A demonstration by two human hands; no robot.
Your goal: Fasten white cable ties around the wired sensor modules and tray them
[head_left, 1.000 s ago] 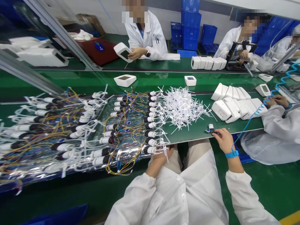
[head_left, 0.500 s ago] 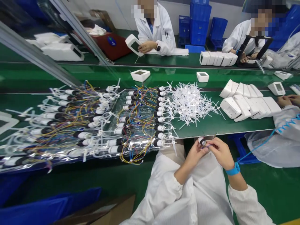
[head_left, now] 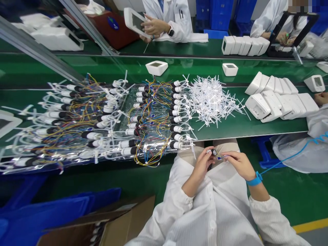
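Over my lap, just below the table's front edge, both hands meet on a small black-and-white cylindrical part (head_left: pixel 213 152) with thin coloured wires. My left hand (head_left: pixel 202 164) pinches its left end. My right hand (head_left: pixel 238 164), with a blue wrist strap (head_left: pixel 255 179), pinches the wires at its right end. On the green table (head_left: pixel 230 128) straight ahead lies a heap of white cable ties (head_left: pixel 208 99). Rows of similar wired parts (head_left: pixel 176 118) lie on clear plastic to the left.
White device housings (head_left: pixel 276 100) are stacked at the right of the table. A co-worker's sleeve (head_left: pixel 315 119) is at the far right. Other people work across a green conveyor (head_left: pixel 115 73) carrying white units (head_left: pixel 156 67). A cardboard box (head_left: pixel 102 225) stands at lower left.
My right hand lifted the small part from the table edge and brought it to my lap. My left hand left the plastic sheet and joined it. My view tilted downward.
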